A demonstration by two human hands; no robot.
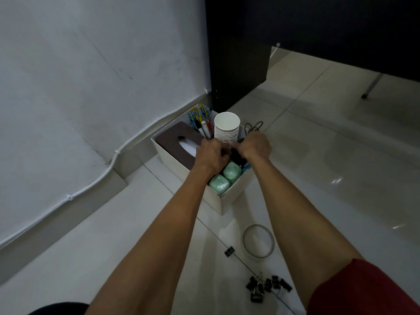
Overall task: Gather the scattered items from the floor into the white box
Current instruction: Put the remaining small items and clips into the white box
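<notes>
The white box (229,201) stands on the floor by the wall. It holds a brown-lidded tissue box (175,142), pens and markers (201,119), a stack of paper cups (227,126), two green wrapped packets (219,184) and a black cable (255,126). Both my hands are inside the box, just in front of the cups. My right hand (255,146) curls over a black item (236,156). My left hand (212,155) has curled fingers beside that item; its grip is hidden. On the floor lie a clear tape roll (259,255), one binder clip (229,251) and several more clips (268,287).
A grey wall with a white cable conduit (91,185) runs along the left. A dark desk panel (238,64) stands right behind the box. A thin furniture leg (370,86) is at the far right. Glossy tiled floor (329,155) spreads to the right.
</notes>
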